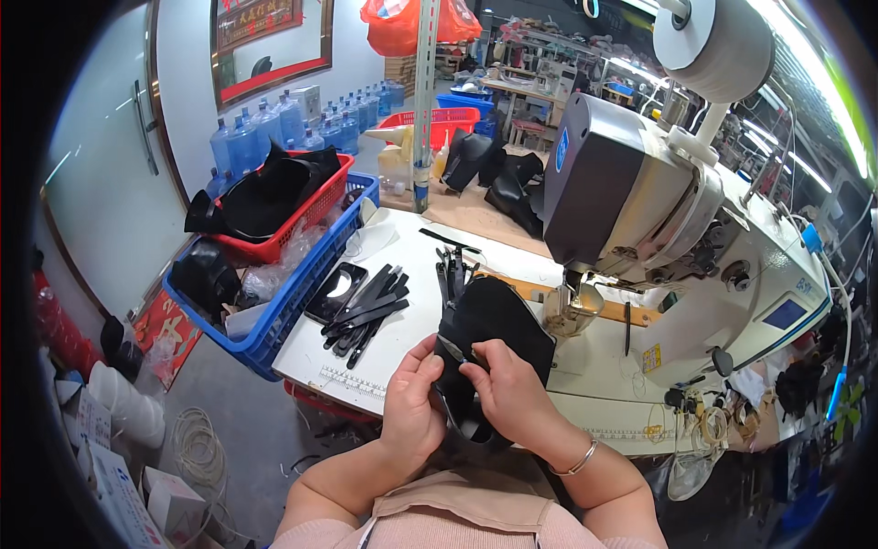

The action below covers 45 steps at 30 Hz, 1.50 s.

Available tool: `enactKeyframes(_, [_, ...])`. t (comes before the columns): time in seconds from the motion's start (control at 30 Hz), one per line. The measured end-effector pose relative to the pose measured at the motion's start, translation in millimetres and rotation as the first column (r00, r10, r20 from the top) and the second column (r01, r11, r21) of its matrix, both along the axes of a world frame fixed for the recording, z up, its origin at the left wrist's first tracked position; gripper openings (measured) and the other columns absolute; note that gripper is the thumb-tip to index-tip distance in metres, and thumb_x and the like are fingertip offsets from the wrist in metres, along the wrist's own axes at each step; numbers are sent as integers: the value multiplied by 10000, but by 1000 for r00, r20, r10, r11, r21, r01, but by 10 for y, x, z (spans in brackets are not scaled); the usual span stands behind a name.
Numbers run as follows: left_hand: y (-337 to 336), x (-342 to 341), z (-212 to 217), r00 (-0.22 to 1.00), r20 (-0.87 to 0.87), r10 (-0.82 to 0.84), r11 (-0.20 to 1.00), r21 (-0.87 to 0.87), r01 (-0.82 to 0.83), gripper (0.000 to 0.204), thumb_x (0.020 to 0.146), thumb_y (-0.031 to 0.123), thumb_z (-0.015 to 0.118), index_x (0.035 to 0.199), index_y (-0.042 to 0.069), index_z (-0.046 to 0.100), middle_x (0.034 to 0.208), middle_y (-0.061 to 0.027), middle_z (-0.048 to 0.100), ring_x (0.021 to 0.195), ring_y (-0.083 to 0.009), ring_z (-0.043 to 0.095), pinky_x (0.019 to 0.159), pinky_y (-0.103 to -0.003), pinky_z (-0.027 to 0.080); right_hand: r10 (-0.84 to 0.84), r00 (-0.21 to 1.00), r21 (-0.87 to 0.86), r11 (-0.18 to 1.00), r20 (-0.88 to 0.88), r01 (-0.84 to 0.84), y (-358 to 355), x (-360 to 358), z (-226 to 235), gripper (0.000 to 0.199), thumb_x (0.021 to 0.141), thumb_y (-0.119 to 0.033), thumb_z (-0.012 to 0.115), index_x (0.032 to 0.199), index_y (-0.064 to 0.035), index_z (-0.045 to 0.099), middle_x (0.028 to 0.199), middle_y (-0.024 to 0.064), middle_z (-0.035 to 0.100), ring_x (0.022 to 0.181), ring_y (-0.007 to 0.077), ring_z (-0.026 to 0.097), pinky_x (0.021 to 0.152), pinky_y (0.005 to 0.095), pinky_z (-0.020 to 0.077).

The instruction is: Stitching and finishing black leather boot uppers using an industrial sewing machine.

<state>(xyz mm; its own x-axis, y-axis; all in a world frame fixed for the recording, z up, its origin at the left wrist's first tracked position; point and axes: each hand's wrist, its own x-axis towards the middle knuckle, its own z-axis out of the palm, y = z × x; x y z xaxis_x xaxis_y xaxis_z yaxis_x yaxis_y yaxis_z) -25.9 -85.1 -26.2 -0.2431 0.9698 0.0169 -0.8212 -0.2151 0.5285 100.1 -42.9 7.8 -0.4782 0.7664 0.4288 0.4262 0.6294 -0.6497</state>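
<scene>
A black boot upper (501, 316) stands at the near edge of the white sewing table, close to my body. My left hand (413, 389) is closed on its left edge, the thumb on top. My right hand (505, 384) pinches a small silver tool (451, 349) that looks like thread snips, its pointed end at the upper's edge beside my left fingertips. The lower part of the upper hangs between my wrists, partly hidden by my hands. Left of it lies a pile of black strips (368, 314), with more narrow black strips (453, 273) just behind.
To the right stands a large sewing machine (631, 183) with a thread cone (718, 50) above. A blue basket (251, 339) and a red basket (315, 215) hold black pieces at the left. A black phone-like object (337, 291) lies by the strips. A metal post (423, 110) rises behind the table.
</scene>
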Motion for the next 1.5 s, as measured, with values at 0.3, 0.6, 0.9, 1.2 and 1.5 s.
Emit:
enactKeyframes(0.3, [31, -48, -6, 1000, -2, 17, 1000, 9, -17, 308, 913, 30, 494, 1215, -19, 455, 1134, -127, 579, 1021, -187, 577, 923, -323, 475, -2, 988, 22, 1000, -153, 5, 98, -26, -36, 170, 881, -113, 604, 974, 9, 529, 808, 180, 605, 677, 352, 606, 563, 370, 477])
enactKeyframes(0.6, [42, -38, -15, 1000, -25, 7, 1000, 14, -6, 332, 892, 54, 536, 1214, -8, 479, 1127, -109, 596, 1022, -182, 586, 929, -316, 470, 17, 999, -14, 1000, -43, -18, 71, 60, -14, 195, 878, -121, 618, 988, 17, 534, 842, 182, 630, 721, 304, 637, 621, 343, 489])
enactKeyframes(0.9, [66, -59, -22, 998, -57, 12, 1000, 7, -12, 337, 889, 58, 547, 1212, -9, 478, 1108, -102, 601, 997, -171, 594, 905, -306, 483, 72, 995, -65, 995, -73, -77, 161, 75, 63, 194, 874, -124, 622, 971, 17, 531, 794, 178, 625, 680, 301, 628, 598, 333, 479])
enactKeyframes(1.2, [66, -34, -36, 996, -85, 12, 1000, 12, -11, 324, 891, 52, 540, 1204, -14, 487, 1122, -98, 600, 1016, -169, 588, 912, -302, 477, 54, 995, 51, 997, -88, -50, 177, 1, 77, 147, 881, -101, 593, 948, 12, 526, 776, 194, 593, 690, 373, 601, 567, 391, 469])
enactKeyframes(1.5, [134, -140, -57, 999, -19, -29, 999, 17, 29, 323, 904, 23, 507, 1219, -41, 466, 1124, -130, 601, 1012, -184, 592, 917, -312, 473, 59, 995, 78, 995, 84, -66, 94, 205, 62, 221, 833, -104, 660, 993, 2, 552, 864, 165, 615, 744, 334, 614, 626, 352, 492])
